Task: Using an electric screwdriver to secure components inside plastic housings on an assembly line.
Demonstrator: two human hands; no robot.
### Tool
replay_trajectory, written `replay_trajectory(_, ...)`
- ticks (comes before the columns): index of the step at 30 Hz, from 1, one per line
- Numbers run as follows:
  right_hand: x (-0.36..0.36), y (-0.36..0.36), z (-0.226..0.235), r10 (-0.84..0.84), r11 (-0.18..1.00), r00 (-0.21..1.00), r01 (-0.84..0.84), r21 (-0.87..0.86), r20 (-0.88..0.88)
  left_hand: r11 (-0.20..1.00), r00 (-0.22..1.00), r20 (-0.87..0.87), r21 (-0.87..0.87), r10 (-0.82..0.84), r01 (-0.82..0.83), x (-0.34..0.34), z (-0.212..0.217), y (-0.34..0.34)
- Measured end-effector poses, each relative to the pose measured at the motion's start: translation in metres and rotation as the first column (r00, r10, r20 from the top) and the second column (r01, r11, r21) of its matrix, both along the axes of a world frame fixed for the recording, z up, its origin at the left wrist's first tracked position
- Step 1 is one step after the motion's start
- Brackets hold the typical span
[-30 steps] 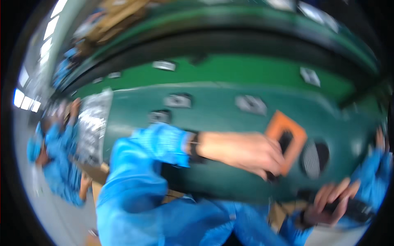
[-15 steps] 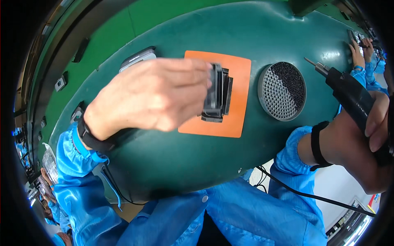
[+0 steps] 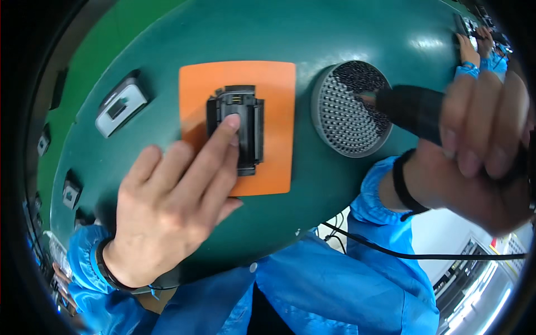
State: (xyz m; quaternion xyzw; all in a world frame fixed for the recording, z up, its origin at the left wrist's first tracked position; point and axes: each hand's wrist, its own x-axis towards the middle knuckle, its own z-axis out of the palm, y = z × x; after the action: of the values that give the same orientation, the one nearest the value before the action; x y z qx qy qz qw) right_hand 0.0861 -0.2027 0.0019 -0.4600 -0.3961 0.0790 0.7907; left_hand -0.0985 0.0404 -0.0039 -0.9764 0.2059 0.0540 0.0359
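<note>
A black plastic housing with small gold contacts near its far end lies on an orange mat. My left hand reaches over the mat's near-left part, its index fingertip resting on the housing and its other fingers apart. Wrapped round a black electric screwdriver is my right hand, somewhat blurred. The screwdriver's blurred tip is over a round dish with a perforated plate. Small dark screws cover the dish's far and right part; whether the tip touches one, I cannot tell.
At the left of the green table stands a grey-and-white device, with a smaller one nearer the edge. A black cable runs at lower right. Another person's hands work at the far right.
My left hand has gone from grasping the housing to pressing a fingertip on it. The screwdriver has moved left, its tip now over the screw dish. The whole view has shifted.
</note>
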Motion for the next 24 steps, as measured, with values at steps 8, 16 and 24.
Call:
replay_trajectory(8,0.010,0.013,-0.010,0.013,0.997,1.000,-0.015,-0.075,-0.027,0.964,0.996,-0.072,-0.256,0.055,-0.072,0.001,-0.023,0.002)
replay_trajectory(16,0.013,0.031,-0.015,-0.009,0.981,0.999,0.016,-0.194,0.036,0.949,0.994,-0.087,-0.302,0.069,-0.092,0.006,-0.026,0.012)
replay_trajectory(24,0.011,0.050,0.003,-0.049,0.980,0.998,0.054,-0.193,0.029,0.933,0.995,-0.064,-0.347,0.079,-0.097,0.002,-0.014,0.027)
